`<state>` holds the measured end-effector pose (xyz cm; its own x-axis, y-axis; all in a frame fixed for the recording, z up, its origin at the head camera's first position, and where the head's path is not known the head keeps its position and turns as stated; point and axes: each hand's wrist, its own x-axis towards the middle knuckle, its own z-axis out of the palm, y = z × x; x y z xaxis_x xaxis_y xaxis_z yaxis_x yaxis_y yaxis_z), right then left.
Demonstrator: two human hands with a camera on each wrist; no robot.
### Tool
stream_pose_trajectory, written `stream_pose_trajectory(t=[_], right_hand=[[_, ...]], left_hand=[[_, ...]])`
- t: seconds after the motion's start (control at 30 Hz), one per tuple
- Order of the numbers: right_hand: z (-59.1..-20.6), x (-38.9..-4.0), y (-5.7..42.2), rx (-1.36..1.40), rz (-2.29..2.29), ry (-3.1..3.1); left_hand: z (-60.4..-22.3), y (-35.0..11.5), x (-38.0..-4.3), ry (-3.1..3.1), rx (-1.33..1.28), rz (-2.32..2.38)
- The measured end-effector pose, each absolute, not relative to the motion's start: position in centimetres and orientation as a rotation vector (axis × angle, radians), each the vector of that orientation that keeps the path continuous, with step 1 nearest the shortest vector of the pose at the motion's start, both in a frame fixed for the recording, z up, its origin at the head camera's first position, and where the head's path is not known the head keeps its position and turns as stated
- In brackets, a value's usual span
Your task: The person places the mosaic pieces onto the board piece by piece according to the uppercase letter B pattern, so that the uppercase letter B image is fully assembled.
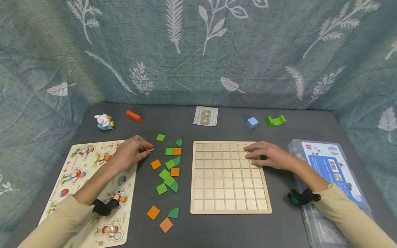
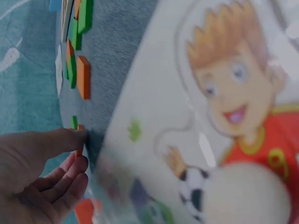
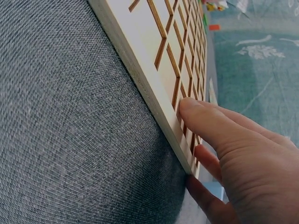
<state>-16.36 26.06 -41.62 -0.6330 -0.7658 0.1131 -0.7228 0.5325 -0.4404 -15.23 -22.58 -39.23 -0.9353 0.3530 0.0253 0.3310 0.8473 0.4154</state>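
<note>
My left hand [image 1: 131, 154] pinches a small orange tile [image 1: 150, 149] between thumb and fingertips, beside the upper right corner of the picture puzzle board [image 1: 131, 203]. In the left wrist view the tile's edge shows under the thumb. To its right lie loose flat tiles: green squares [image 1: 160, 137], orange squares [image 1: 155, 164] and dark green quarter-circles [image 1: 173, 213]. My right hand [image 1: 268, 155] rests with extended fingers on the upper right edge of a wooden grid board [image 1: 231, 212]. The board's squares hold no tiles. In the right wrist view, fingertips touch its surface and rim.
A pattern card [image 1: 206, 116] lies at the back. Also there are a white-and-blue figurine [image 1: 104, 122], a red block [image 1: 134, 116], a blue cube [image 1: 252, 123] and a green curved block [image 1: 275, 121]. A clear plastic case [image 1: 322, 224] lies under the right forearm.
</note>
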Motion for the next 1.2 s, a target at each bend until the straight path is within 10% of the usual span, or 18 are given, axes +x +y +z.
stream_pose_trajectory(t=[1.2], right_hand=[[-41.5, -16.3, 26.1, -1.25, -0.71, 2.638]], left_hand=[[-38.9, -4.9, -16.4, 2.634, 1.089, 0.748]])
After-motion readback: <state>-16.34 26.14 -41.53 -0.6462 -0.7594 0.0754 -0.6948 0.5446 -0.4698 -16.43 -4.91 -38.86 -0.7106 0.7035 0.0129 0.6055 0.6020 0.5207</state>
